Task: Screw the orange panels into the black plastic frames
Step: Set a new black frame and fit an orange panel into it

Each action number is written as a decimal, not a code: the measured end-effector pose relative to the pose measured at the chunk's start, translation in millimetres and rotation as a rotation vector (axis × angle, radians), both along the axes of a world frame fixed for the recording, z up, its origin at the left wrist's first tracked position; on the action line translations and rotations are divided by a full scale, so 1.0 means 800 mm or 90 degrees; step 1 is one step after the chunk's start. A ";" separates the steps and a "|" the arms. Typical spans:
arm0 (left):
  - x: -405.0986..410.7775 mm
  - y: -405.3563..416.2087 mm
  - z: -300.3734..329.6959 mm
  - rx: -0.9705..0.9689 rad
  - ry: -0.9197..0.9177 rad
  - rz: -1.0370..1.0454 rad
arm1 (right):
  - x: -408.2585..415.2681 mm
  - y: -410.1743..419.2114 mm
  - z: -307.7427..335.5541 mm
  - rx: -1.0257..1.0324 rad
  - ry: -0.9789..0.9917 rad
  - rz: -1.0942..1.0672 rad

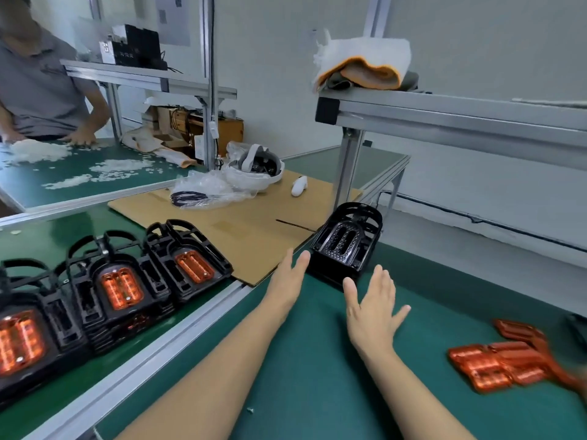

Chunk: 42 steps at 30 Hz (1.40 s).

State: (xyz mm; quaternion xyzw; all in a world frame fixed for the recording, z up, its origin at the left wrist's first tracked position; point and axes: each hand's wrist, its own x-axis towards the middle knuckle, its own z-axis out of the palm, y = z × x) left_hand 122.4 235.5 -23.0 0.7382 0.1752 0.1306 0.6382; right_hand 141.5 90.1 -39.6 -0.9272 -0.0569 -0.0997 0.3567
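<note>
1. Loose screw [250, 409] lies on the green mat [317, 360] nearest the body.
2. Loose orange panels [502, 365] piled at right.
3. Left hand [290, 277] and right hand [370, 312] spread flat, holding nothing, flank the empty black plastic frame [346, 244].
4. Judged step: fetching a frame; next, grasp it, seat a panel.

Open hands [333, 290] flank black frame [346, 246]; orange panels [498, 365] right.

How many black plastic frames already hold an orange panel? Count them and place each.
3, all on the left bench: nearest at the left edge, partly cut off; middle one; farthest one. The frame by the hands is empty. More may lie outside the view.
</note>
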 end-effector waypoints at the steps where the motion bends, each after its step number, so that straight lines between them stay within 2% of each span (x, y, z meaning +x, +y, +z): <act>1: 0.010 0.001 0.002 -0.025 -0.010 0.001 | 0.007 0.000 0.000 0.017 0.019 0.000; 6: 0.052 0.008 0.011 -0.118 -0.040 -0.034 | 0.035 0.014 0.005 0.101 0.059 0.023; 13: 0.100 0.012 0.012 -0.122 -0.055 -0.134 | 0.057 0.020 0.007 0.152 0.091 0.052; 17: 0.115 0.006 0.007 -0.147 -0.069 -0.142 | 0.059 0.018 0.005 0.167 0.076 0.077; 24: 0.098 -0.020 0.004 -0.144 -0.092 -0.123 | 0.050 0.001 0.004 0.231 0.045 0.085; 31: 0.070 -0.091 0.002 -0.113 -0.103 -0.145 | 0.022 -0.058 0.007 0.309 0.021 0.022; 42: 0.034 -0.128 0.002 -0.110 -0.090 -0.134 | -0.014 -0.100 0.011 0.285 0.048 0.059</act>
